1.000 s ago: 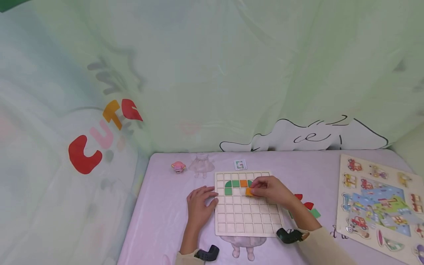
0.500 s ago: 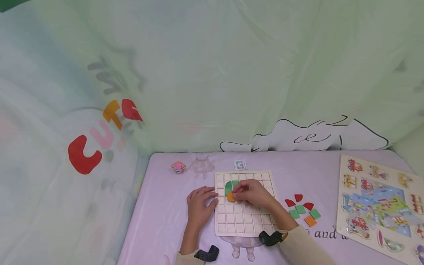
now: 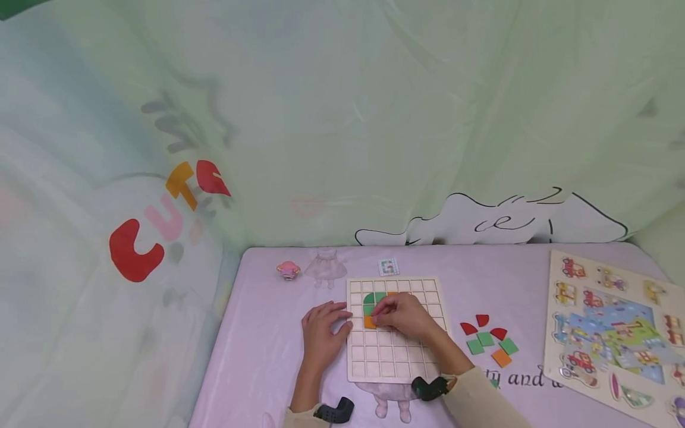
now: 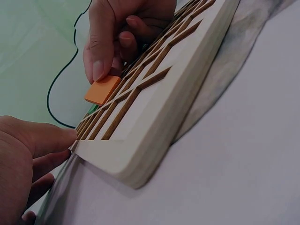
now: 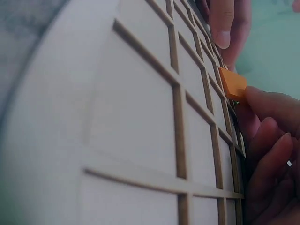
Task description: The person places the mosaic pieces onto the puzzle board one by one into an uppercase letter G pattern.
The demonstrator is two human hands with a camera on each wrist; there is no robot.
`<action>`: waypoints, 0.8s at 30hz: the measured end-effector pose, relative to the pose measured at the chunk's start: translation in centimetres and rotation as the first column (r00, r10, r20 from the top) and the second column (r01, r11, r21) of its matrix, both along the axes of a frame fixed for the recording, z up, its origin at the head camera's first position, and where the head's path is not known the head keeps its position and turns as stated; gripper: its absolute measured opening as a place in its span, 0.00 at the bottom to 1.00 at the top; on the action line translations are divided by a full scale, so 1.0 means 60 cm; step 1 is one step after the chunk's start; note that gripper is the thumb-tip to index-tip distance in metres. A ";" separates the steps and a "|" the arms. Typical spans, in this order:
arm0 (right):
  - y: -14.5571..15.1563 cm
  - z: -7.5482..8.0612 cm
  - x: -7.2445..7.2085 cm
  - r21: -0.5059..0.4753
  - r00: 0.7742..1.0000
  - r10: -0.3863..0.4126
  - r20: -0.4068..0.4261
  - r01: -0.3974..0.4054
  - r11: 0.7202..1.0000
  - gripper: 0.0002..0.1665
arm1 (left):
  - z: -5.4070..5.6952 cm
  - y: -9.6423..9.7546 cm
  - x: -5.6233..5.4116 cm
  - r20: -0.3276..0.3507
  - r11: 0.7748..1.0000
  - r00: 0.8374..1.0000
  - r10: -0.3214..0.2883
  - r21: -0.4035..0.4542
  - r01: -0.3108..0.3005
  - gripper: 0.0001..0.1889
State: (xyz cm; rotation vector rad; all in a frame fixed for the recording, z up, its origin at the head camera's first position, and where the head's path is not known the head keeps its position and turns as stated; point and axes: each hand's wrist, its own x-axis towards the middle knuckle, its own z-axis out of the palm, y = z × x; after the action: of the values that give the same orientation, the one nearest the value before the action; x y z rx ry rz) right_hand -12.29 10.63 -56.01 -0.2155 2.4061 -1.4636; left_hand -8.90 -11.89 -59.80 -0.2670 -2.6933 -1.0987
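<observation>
My right hand (image 3: 404, 316) pinches an orange square tile (image 3: 370, 323) between thumb and fingers over the left part of a pale wooden grid board (image 3: 386, 354). In the left wrist view the orange tile (image 4: 102, 90) stands tilted at the grid's ribs. Just beyond it in the head view are a green square tile (image 3: 368, 310) and a green rounded tile (image 3: 368, 298), set in the grid. Another orange tile (image 3: 392, 293) shows partly behind my right hand. My left hand (image 3: 321, 331) rests at the board's left edge, fingertips touching the rim, fingers fairly straight.
Right of the board lie several loose pieces, among them a red quarter-round (image 3: 482, 320), a green square (image 3: 475, 346) and an orange square (image 3: 501, 357). A small pattern card (image 3: 388, 266) and a pink toy (image 3: 288, 270) lie behind. A picture puzzle board (image 3: 556, 356) lies far right.
My right hand has moved left and slightly nearer with the orange tile, from the grid's middle to below the green square. The loose pieces at right are now uncovered. My left hand stays put.
</observation>
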 end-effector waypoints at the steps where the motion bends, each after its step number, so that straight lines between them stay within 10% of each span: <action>1: 0.000 -0.001 0.000 0.008 1.000 0.005 -0.009 -0.005 1.000 0.03 | 0.000 0.000 0.000 -0.001 1.000 1.000 0.001 -0.001 -0.001 0.07; 24: -0.004 -0.003 0.002 0.067 0.999 0.013 -0.052 -0.009 0.998 0.05 | 0.002 -0.001 0.002 0.009 1.000 1.000 0.002 0.007 -0.002 0.07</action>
State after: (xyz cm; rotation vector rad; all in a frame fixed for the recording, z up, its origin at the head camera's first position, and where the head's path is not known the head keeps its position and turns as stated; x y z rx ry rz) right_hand -12.18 10.39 -56.17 -0.2547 2.4867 -1.3871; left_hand -8.81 -11.94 -59.70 -0.2590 -2.6961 -1.1117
